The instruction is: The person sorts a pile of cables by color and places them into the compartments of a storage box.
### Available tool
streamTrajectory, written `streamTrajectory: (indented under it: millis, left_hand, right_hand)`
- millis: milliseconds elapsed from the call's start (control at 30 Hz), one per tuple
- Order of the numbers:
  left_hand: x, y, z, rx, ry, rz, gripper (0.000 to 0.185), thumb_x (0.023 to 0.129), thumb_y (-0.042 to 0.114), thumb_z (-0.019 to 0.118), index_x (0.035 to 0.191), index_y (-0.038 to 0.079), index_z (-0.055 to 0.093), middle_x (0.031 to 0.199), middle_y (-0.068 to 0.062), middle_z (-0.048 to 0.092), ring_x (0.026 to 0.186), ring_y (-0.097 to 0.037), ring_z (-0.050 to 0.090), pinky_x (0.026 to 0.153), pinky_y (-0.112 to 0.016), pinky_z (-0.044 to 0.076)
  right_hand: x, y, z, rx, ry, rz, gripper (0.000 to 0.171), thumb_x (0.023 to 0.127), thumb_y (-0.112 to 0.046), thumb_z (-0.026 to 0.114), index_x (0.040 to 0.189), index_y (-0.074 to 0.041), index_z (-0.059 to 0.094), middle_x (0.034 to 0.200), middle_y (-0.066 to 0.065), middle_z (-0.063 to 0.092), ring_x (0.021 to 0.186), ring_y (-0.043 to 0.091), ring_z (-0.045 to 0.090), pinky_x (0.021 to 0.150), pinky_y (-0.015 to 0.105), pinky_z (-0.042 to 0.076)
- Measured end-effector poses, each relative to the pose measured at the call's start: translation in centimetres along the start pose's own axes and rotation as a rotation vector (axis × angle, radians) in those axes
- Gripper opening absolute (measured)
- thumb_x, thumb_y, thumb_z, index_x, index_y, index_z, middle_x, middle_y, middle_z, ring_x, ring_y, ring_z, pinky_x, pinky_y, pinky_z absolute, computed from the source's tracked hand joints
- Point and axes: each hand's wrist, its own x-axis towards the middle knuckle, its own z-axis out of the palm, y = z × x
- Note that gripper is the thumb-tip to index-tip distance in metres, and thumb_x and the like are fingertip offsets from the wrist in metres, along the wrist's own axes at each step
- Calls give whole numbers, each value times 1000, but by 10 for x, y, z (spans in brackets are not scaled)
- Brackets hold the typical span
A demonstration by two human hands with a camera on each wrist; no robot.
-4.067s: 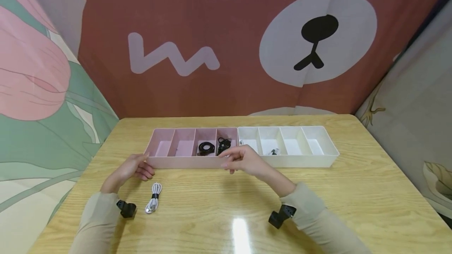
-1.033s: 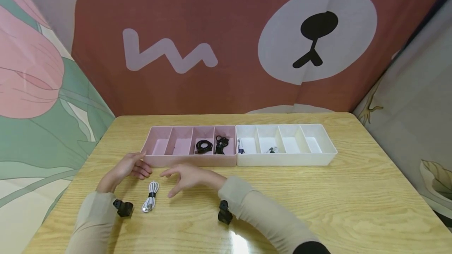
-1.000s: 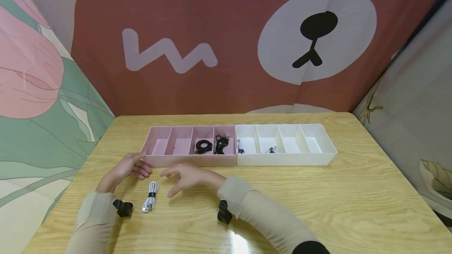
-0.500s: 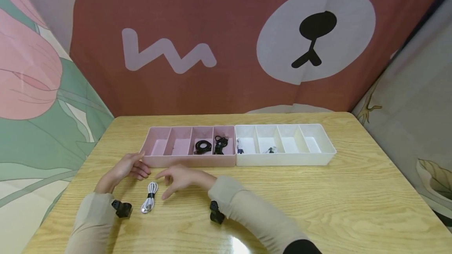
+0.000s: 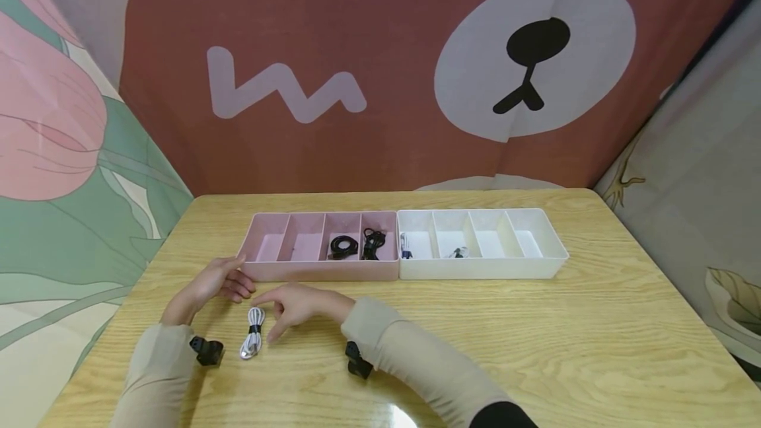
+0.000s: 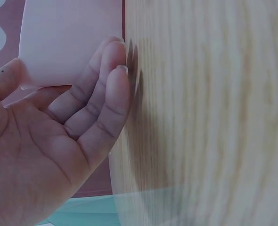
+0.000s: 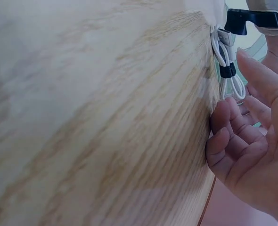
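Observation:
A white coiled cable (image 5: 253, 340), bound with a black tie, lies on the wooden table (image 5: 535, 349) at the front left. My right hand (image 5: 279, 312) hovers just right of it with fingers spread and holds nothing. The right wrist view shows the cable (image 7: 226, 70) just beyond those relaxed fingers (image 7: 231, 136). My left hand (image 5: 228, 284) rests on the table by the left front corner of the pink tray (image 5: 321, 274), loosely curled and empty. In the left wrist view its fingertips (image 6: 118, 61) touch the tabletop beside the pink tray (image 6: 68, 42).
The pink tray holds a black coil (image 5: 341, 246) and a black tangle (image 5: 372, 243) in its two right compartments. A white tray (image 5: 481, 272) adjoins it on the right, with small items (image 5: 405, 247) in two left compartments. Cloth walls enclose the table.
My right hand has slid left along the table from the pink tray's front toward the white cable. The left hand and the cable have stayed put.

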Motion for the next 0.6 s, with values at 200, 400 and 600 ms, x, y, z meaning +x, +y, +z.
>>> streamTrajectory:
  millis: [200,400,600]
  left_hand:
    - [1,-1,-1,-2,5,-1,56,101,35,24,106,-16,48,79,-11,65,69,-20,62,63,-35,53]
    - [2,-2,-1,-4,0,10,59,100,36,24,105,-17,49,78,-9,65,68,-19,63,63,-35,53]
    - [1,-3,-1,-15,0,22,58,100,35,26,105,-18,49,76,-9,65,67,-19,63,62,-35,53]
  right_hand:
    - [2,-4,0,-62,1,18,71,75,-16,76,137,-14,42,51,-7,43,45,0,40,47,12,37]
    - [3,-5,1,-61,22,53,65,74,-12,75,133,-16,47,50,-7,41,45,0,39,46,12,34]
    - [1,-3,2,-49,51,46,56,73,-11,76,124,-16,54,51,-8,43,45,0,40,47,12,36]
